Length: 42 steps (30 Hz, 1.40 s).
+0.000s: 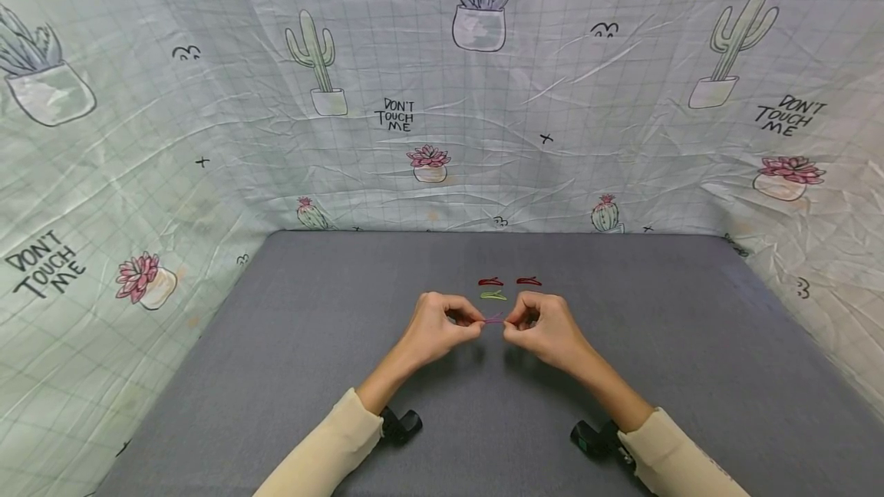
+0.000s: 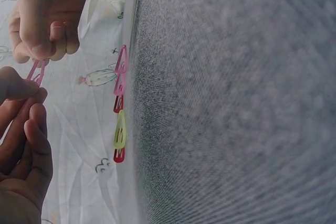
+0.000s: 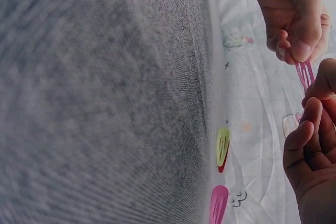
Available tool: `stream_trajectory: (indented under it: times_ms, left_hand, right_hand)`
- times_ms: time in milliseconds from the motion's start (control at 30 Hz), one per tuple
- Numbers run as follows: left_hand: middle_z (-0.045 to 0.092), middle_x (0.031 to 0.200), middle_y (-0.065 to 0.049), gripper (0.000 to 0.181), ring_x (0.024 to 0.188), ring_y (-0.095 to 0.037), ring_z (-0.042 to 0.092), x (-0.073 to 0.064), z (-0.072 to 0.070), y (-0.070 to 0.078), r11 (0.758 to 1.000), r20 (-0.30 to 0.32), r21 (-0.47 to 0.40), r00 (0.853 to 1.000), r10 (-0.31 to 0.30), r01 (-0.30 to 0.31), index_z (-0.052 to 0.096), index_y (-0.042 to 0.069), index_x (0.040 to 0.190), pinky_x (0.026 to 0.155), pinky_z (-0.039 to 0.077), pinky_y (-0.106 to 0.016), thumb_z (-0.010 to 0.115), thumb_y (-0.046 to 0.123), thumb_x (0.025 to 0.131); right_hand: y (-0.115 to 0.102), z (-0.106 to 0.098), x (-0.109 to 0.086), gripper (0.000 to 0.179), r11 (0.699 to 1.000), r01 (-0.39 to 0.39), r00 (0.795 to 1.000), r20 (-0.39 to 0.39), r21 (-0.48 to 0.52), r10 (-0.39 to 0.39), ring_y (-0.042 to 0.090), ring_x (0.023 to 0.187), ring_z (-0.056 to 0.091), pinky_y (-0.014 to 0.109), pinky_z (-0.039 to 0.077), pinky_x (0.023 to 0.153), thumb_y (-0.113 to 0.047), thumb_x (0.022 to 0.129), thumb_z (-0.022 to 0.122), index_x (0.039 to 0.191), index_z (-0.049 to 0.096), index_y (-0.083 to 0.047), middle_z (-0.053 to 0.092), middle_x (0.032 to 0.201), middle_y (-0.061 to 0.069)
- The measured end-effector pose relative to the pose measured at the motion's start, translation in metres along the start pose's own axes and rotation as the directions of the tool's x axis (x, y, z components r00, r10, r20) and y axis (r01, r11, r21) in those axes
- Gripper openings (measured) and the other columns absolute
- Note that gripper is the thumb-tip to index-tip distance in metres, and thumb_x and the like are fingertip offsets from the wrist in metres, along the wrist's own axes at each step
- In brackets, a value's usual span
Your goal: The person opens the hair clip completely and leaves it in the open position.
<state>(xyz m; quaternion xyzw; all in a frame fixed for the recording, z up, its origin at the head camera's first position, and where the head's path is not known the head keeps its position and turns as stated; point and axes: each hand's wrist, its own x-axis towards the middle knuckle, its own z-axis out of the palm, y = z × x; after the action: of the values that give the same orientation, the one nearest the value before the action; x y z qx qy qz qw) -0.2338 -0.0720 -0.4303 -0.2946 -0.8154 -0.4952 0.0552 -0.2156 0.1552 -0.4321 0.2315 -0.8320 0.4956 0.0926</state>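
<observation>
A pink snap hair clip (image 1: 493, 320) is held above the table between both hands. My left hand (image 1: 438, 324) pinches one end between thumb and fingertips; my right hand (image 1: 549, 328) pinches the other end the same way. Both wrist views show the held clip's slotted middle between the thumbs, its ends covered. Behind the hands lie two red hair clips (image 1: 491, 281) and a yellow-green hair clip (image 1: 493, 295). Pink hair clips (image 2: 120, 59) also lie on the table in the left wrist view; the head view does not show them.
The table has a grey cloth surface (image 1: 331, 313). A pale curtain (image 1: 525, 175) printed with cacti and lettering hangs behind it and along both sides. Each wrist carries a black camera mount (image 1: 400, 426) below its light sleeve (image 1: 331, 436).
</observation>
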Motion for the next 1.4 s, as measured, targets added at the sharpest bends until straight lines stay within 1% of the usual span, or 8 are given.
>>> stream_trajectory:
  times_ms: [133,233,533,800,933,1133,1333,1400]
  left_hand:
    - [0.077,0.075,-0.001,0.006,0.065,-0.001,0.064,0.0001,-0.0005,0.0002,1.0,-0.001,-0.001,1.0,0.003,-0.003,0.082,0.006,0.084,0.061,0.058,-0.032,0.076,0.005,0.084]
    - [0.077,0.075,-0.001,0.006,0.065,-0.001,0.064,0.0,-0.0006,0.0004,1.0,-0.001,-0.006,1.0,0.002,-0.002,0.082,0.006,0.084,0.062,0.058,-0.033,0.077,0.004,0.084]
    - [0.078,0.076,-0.001,0.005,0.066,-0.004,0.066,-0.0007,-0.0013,0.0007,1.0,0.003,-0.017,1.0,-0.017,0.017,0.082,0.005,0.085,0.062,0.057,-0.029,0.077,0.003,0.084]
    - [0.077,0.076,-0.001,0.005,0.066,-0.003,0.065,-0.0006,-0.0011,-0.0008,1.0,0.002,-0.009,1.0,-0.016,0.016,0.082,0.004,0.085,0.061,0.054,-0.022,0.077,0.003,0.083]
    - [0.077,0.076,-0.002,0.006,0.065,-0.004,0.064,-0.0002,-0.0011,-0.001,1.0,0.0,-0.015,1.0,-0.019,0.019,0.082,0.004,0.085,0.061,0.054,-0.023,0.077,0.002,0.083]
    - [0.077,0.077,-0.002,0.006,0.066,-0.004,0.064,0.0008,-0.0017,0.0004,0.999,0.001,-0.018,1.0,-0.031,0.031,0.082,0.005,0.086,0.063,0.056,-0.026,0.077,0.002,0.084]
    - [0.077,0.077,-0.002,0.006,0.066,-0.003,0.064,0.0023,-0.0024,0.0003,0.999,-0.01,-0.027,0.999,-0.034,0.034,0.082,0.005,0.086,0.063,0.056,-0.026,0.077,0.002,0.085]
    - [0.078,0.078,-0.002,0.007,0.066,-0.004,0.064,0.0041,-0.0019,0.0002,0.999,-0.013,-0.028,0.999,-0.035,0.035,0.082,0.007,0.086,0.062,0.056,-0.025,0.077,0.003,0.085]
  right_hand:
    - [-0.0005,-0.0006,-0.0002,0.027,1.0,-0.002,1.0,0.002,-0.004,0.002,0.006,0.059,0.057,0.027,0.052,0.056,0.007,0.078,0.073,0.074,0.065,-0.019,0.066,0.073,-0.004]
    - [-0.001,-0.0007,-0.0001,0.027,1.0,-0.001,1.0,0.001,-0.005,0.001,0.006,0.059,0.057,0.027,0.052,0.056,0.007,0.078,0.073,0.074,0.066,-0.019,0.066,0.073,-0.004]
    - [0.0,-0.0009,-0.0002,0.027,1.0,0.009,1.0,0.002,-0.007,-0.009,0.006,0.06,0.058,0.027,0.052,0.056,0.007,0.078,0.073,0.075,0.066,-0.019,0.066,0.073,-0.004]
    - [-0.0002,-0.0011,0.0005,0.026,1.0,0.016,1.0,0.002,0.001,-0.016,0.006,0.059,0.058,0.027,0.052,0.056,0.008,0.079,0.074,0.076,0.068,-0.017,0.066,0.073,-0.003]
    - [0.0004,-0.0015,0.0008,0.025,1.0,0.029,1.0,-0.001,0.007,-0.029,0.006,0.06,0.058,0.027,0.052,0.055,0.008,0.08,0.074,0.078,0.069,-0.016,0.067,0.074,-0.002]
    - [0.0005,-0.0038,0.0017,0.025,1.0,0.025,1.0,-0.003,0.011,-0.025,0.007,0.061,0.059,0.028,0.053,0.057,0.006,0.083,0.075,0.079,0.07,-0.018,0.069,0.075,-0.002]
    - [-0.0006,-0.0068,0.0039,0.023,0.999,0.034,0.999,-0.017,0.007,-0.033,0.007,0.062,0.06,0.027,0.053,0.058,0.005,0.084,0.076,0.08,0.073,-0.017,0.07,0.075,-0.002]
    - [-0.0003,-0.0086,0.0045,0.023,0.999,0.035,0.999,-0.027,0.002,-0.035,0.007,0.062,0.06,0.027,0.052,0.057,0.005,0.083,0.077,0.08,0.073,-0.017,0.069,0.075,-0.002]
